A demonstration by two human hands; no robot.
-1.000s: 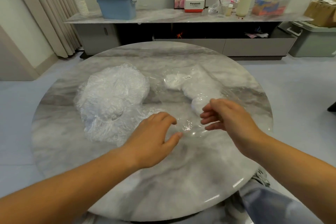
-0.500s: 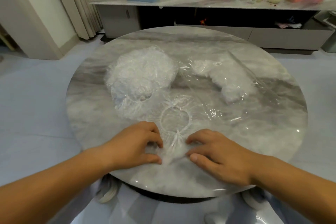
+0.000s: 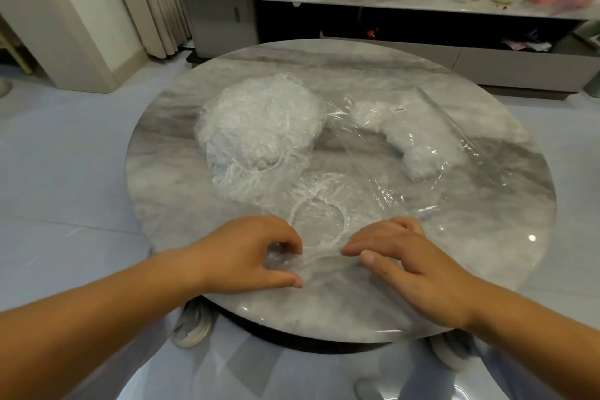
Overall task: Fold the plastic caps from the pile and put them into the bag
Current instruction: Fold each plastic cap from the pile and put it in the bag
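Fingers [image 3: 285,242] of the left hand [image 3: 246,256] are curled and pinch the near edge of one clear plastic cap [image 3: 319,221]. The right hand [image 3: 412,266] lies with nearly straight fingers, pressing the same edge on the desk [image 3: 487,237]. This cap is spread flat at the near side. Just behind it, to the left, sits the pile [image 3: 259,136] of caps. The bag [image 3: 422,146], with white bundles inside, lies at the far right.
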